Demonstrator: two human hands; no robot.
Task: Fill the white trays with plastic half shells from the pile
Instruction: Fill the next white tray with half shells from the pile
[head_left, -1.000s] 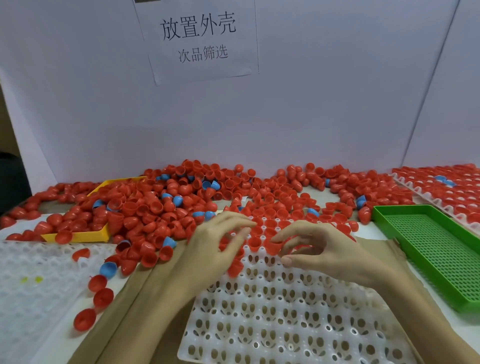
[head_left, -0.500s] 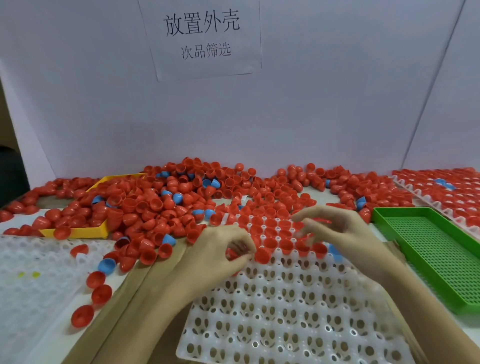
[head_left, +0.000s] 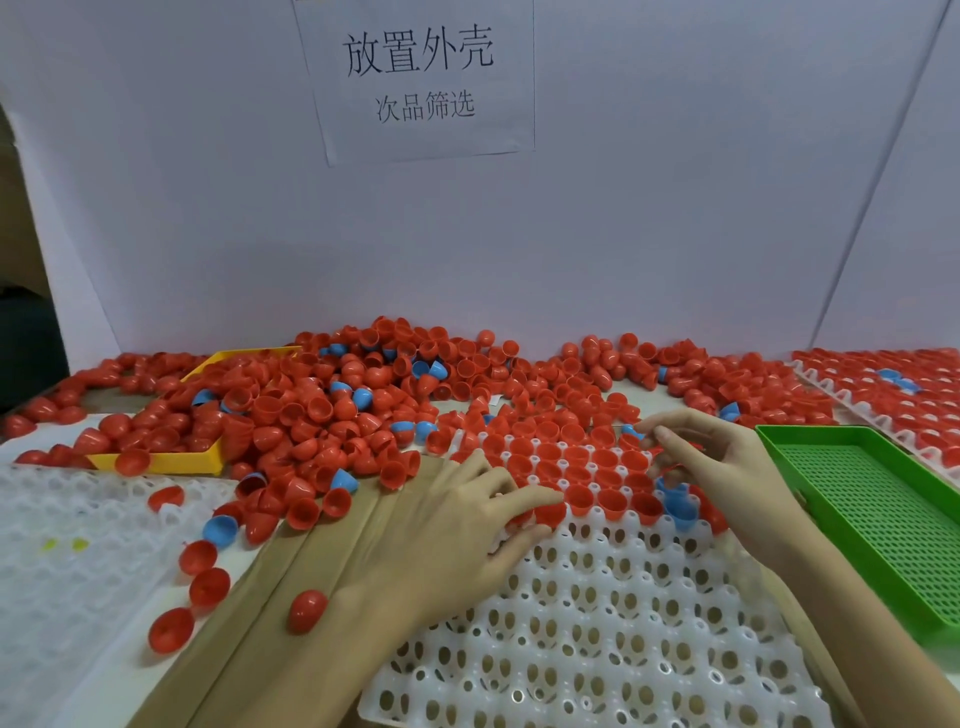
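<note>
The right hand (head_left: 727, 467) is now up near the far right edge of the white tray (head_left: 597, 623), and its grip pinches a small blue shell (head_left: 631, 431) between thumb and fingertip. Half a second ago it was reaching over the tray's far rows. The left hand (head_left: 467, 530) has slid forward from the tray's left edge, and its fingers now lie almost flat on a red shell (head_left: 548, 512) in the front filled row, pressing it down; its grip holds nothing. One more row looks filled than a second ago, so the job is moving on, but most cups in the lower middle of the frame are bare. The pile (head_left: 337, 415) of red and blue shells lies across the tabletop above the tray. A green tray (head_left: 883, 519) sits at the right.
</note>
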